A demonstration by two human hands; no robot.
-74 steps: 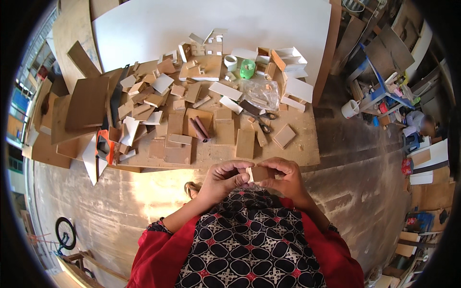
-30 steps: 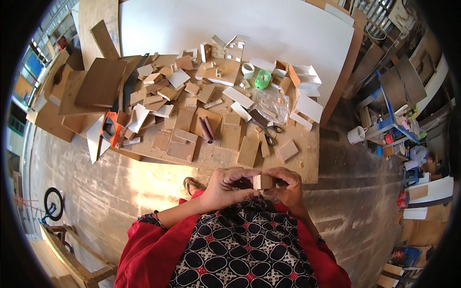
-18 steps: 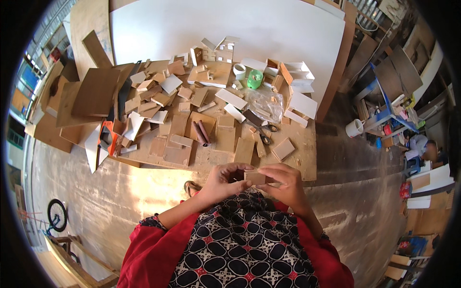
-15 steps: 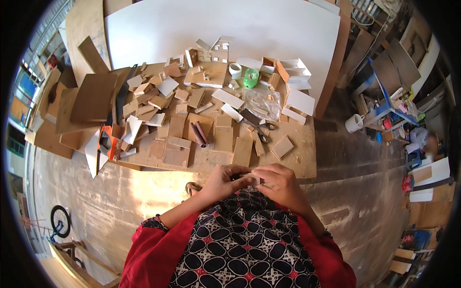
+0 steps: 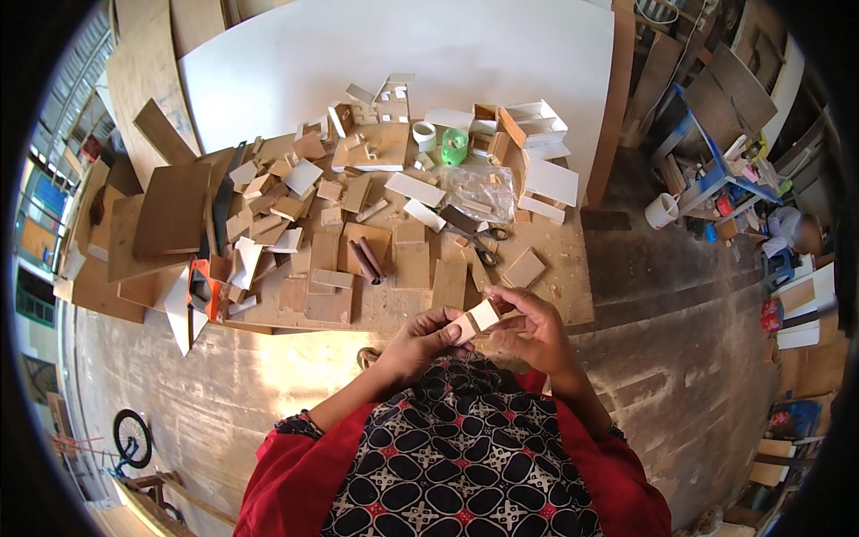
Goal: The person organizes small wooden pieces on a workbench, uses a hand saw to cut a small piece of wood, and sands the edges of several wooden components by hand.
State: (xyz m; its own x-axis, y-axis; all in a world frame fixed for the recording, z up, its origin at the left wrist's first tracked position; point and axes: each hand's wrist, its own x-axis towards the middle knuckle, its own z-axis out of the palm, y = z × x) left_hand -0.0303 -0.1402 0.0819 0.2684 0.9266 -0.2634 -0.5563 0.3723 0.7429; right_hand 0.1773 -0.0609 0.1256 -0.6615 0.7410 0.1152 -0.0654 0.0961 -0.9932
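Observation:
In front of my body, close to the table's near edge, I hold a small pale wooden block (image 5: 484,315) with a groove or joint line across it. My left hand (image 5: 424,340) is closed on its left end, the thumb lying along the top. My right hand (image 5: 535,333) curls round the right end, with fingertips at the far edge and the thumb below. Part of the block is hidden behind my fingers. Just beyond, on the table, lie a flat wooden piece (image 5: 523,268) and black-handled scissors (image 5: 488,248).
Loose wood offcuts (image 5: 333,280) cover much of the wooden table (image 5: 573,300). An orange-handled saw (image 5: 204,288) lies at the left. Further back are a small model house (image 5: 392,100), a white cup (image 5: 424,136), a green container (image 5: 455,146), a plastic bag (image 5: 483,190) and a white box (image 5: 537,123).
The block has turned and come up into view, its pale face now showing. My right hand has opened out somewhat and shifted right along it. The view has tilted slightly.

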